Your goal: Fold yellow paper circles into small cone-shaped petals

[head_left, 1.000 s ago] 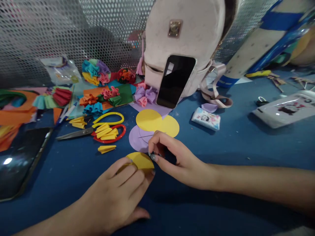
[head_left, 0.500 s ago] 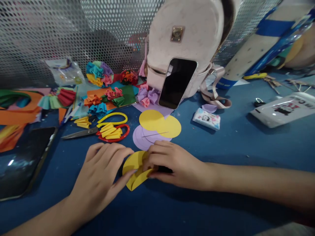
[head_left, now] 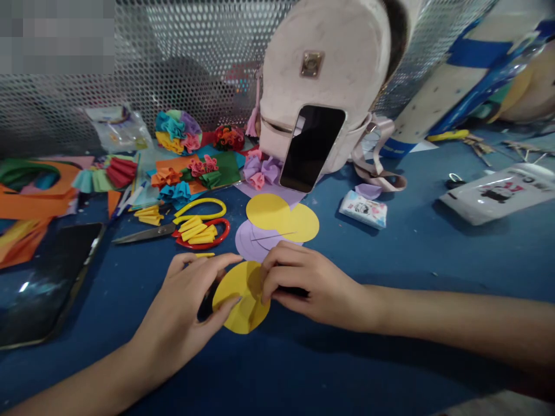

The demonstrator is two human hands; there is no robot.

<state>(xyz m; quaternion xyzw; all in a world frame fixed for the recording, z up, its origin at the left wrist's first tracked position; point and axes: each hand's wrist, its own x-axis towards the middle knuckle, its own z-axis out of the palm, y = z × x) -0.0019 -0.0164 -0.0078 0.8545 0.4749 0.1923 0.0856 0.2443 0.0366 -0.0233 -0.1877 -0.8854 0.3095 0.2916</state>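
Observation:
A creased yellow paper circle (head_left: 243, 300) is held between my two hands over the blue table. My left hand (head_left: 186, 306) has its thumb on the paper's face and its fingers around the left edge. Thumb and fingertips of my right hand (head_left: 303, 283) pinch the right edge. Just beyond lie two flat yellow circles (head_left: 267, 211) on purple paper circles (head_left: 247, 245), with a thin needle-like piece (head_left: 273, 236) across them. Scissors (head_left: 151, 233) with red and yellow handles lie to the left, small folded yellow strips (head_left: 199, 232) on their handles.
A pale backpack (head_left: 325, 58) stands at the back with a phone (head_left: 313, 147) leaning on it. Another phone (head_left: 47, 283) lies at the left. Ruffled paper flowers (head_left: 177, 132) sit back left. A tissue pack (head_left: 363, 209) and white pouch (head_left: 498, 193) lie right.
The yellow circle in my hands was folded over and now lies opened out nearly flat, with creases showing. My left hand has shifted slightly right and its fingers have spread.

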